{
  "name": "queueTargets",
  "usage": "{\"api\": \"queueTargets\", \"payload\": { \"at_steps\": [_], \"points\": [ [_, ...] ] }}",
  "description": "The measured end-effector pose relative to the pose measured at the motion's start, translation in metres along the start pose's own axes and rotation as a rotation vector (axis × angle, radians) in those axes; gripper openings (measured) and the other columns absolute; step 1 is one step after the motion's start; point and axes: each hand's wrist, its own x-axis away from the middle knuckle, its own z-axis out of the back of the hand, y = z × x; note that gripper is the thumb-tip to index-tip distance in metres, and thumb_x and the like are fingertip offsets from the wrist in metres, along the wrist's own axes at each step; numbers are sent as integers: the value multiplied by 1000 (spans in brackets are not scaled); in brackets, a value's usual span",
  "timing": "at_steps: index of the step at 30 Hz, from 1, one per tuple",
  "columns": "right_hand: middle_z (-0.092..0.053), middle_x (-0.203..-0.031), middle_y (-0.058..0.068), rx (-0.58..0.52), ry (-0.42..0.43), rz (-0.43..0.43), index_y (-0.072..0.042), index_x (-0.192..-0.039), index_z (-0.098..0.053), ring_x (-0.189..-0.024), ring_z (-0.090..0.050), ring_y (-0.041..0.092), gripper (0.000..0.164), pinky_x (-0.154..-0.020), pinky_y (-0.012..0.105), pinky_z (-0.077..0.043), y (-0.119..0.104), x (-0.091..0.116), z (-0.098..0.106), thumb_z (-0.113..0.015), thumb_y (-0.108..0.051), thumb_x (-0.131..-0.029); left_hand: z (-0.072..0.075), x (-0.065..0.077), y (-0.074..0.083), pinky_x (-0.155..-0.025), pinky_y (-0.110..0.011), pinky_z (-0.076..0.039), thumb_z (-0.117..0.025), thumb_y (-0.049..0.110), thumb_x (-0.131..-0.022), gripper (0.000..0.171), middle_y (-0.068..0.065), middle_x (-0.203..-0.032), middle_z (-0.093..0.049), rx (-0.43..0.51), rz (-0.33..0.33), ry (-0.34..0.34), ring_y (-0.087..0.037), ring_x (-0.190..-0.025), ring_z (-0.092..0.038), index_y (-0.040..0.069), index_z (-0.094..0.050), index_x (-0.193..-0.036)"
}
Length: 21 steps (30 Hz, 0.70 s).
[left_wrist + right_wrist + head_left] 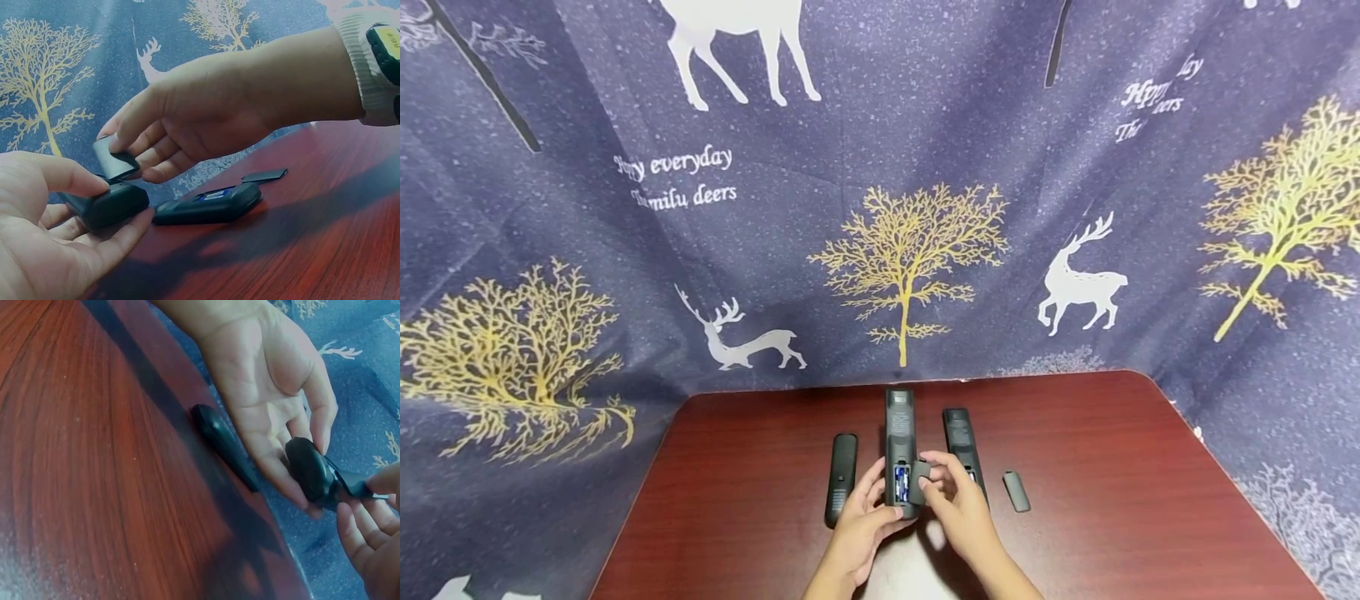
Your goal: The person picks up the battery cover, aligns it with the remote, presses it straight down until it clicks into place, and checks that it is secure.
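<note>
My left hand grips the lower end of a black remote control, back side up, thumb on one edge and fingers underneath. Blue batteries show in its uncovered compartment. Between thumb and fingers, my right hand pinches a dark battery cover just right of that compartment. In the left wrist view the cover is tilted above the end of the held remote. The right wrist view shows the remote's rounded end against the left palm.
A second remote control lies right of the held one, its compartment uncovered and partly hidden by my right hand. Farther right lies a loose battery cover. A third remote lies on the left of the reddish-brown table. Patterned cloth hangs behind.
</note>
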Motion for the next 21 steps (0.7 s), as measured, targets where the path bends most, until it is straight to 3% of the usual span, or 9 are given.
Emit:
{"api": "queueTargets", "payload": {
  "at_steps": [11,21],
  "points": [
    [-71,-84,-3,38,-19,84,-19,-120,-67,-78,-62,5,33,-75,23,-51,3,-1,-3,-70,-5,-91,-2,1,2,-96,-41,-56,-57,-9,-86,88,-23,-152,-43,1,8,8,-23,-117,-63,6,-16,-162],
    [-73,-87,-5,46,-64,65,-23,-120,-67,-81,-65,6,34,-80,23,-50,3,-3,-6,-70,-6,-91,-2,1,3,-96,-41,-56,-57,-9,-85,87,-21,-149,-47,5,11,6,-21,-117,-64,5,-17,-161]
  ]
}}
